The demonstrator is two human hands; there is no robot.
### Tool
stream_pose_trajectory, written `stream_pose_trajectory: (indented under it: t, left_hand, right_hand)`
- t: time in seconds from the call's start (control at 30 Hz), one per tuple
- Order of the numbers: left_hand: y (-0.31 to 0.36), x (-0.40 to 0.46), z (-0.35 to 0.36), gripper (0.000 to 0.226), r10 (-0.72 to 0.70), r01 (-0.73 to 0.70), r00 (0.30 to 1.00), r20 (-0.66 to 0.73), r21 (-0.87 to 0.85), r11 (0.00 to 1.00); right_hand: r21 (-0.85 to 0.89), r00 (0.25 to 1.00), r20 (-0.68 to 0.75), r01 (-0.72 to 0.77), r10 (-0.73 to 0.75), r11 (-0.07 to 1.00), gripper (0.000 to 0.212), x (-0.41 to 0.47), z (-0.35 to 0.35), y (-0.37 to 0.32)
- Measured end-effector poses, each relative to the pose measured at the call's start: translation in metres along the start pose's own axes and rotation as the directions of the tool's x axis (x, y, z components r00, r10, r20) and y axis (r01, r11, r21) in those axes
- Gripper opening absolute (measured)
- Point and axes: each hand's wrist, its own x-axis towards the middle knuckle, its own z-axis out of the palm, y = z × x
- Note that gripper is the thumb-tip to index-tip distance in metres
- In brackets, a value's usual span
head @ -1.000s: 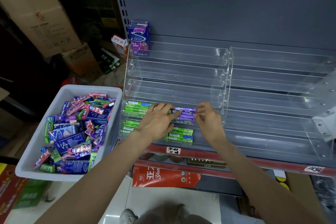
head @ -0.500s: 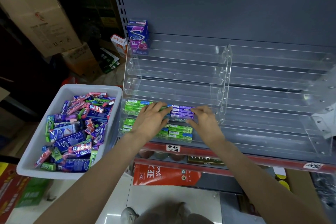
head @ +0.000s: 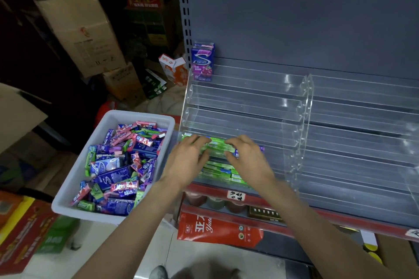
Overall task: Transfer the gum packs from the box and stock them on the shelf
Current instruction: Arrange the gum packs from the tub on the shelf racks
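In front of me the tiered rack [head: 244,97] is clear glossy plastic, the bin [head: 74,184] at lower left matt white plastic, the cartons [head: 79,27] at upper left plain brown cardboard.

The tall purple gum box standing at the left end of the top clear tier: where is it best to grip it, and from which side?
Grip the purple gum box at its upper half, pinching the two narrow sides, coming from the front and above. It stands upright, its foot sits behind the clear tier lip, and the top is free.

Setting: retail shop, stocking area. Evidence: metal gondola shelf [head: 294,18] with clear tiered rack [head: 244,102], handwritten price tag [head: 236,195], bin [head: 74,188] of gum packs [head: 118,165], cartons [head: 79,27] stacked behind.
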Motion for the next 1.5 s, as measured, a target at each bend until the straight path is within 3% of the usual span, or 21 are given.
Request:
stream_pose_trajectory:
  t: [0.1,0.27,0.57,0.7,1.03,1.17,1.3,1.5]
  left_hand:
    - [-0.041,-0.016,-0.025,0.028,-0.087,0.08,0.994,-0.064,-0.099,0.992]
    - [-0.143,-0.033,-0.054,0.026,-0.229,0.223,0.971,-0.069,-0.092,0.971]
    - [-0.32,-0.05,-0.069,0.033,-0.279,0.267,0.923,0.265,0.08,0.96]
    - [-0.346,-0.06,-0.06,0.04,-0.28,0.252,0.858,0.431,0.122,0.96]
    - [-0.35,-0.056,-0.051,0.039,-0.238,0.209,0.898,0.37,0.117,0.971]
    - [-0.345,-0.065,-0.053,0.033,-0.229,0.258,0.89,0.394,-0.021,0.966]
    - [-0.351,-0.072,-0.061,0.035,-0.286,0.332,0.925,0.248,-0.165,0.929]
    - [-0.361,-0.07,-0.083,0.024,-0.479,0.521,0.845,0.237,-0.56,0.644]
  right_hand:
    - [0.057,0.999,0.003,0.043,-0.043,0.997,0.031,0.017,0.023,-0.037]
    - [0.107,0.997,0.035,0.068,-0.072,0.992,0.023,0.056,0.088,-0.101]
    - [0.056,0.962,0.259,-0.103,0.086,0.993,0.046,0.106,0.204,-0.175]
    - [-0.057,0.913,0.395,-0.088,0.104,0.994,0.055,0.107,0.239,-0.185]
    - [-0.173,0.931,0.344,-0.069,0.126,0.983,0.046,0.11,0.257,-0.191]
    - [-0.195,0.938,0.326,-0.058,0.12,0.979,0.038,0.108,0.26,-0.192]
    - [-0.122,0.935,0.334,-0.082,0.119,0.989,0.032,0.111,0.259,-0.189]
    - [0.251,0.96,0.199,-0.242,0.195,0.937,0.019,0.112,0.232,-0.196]
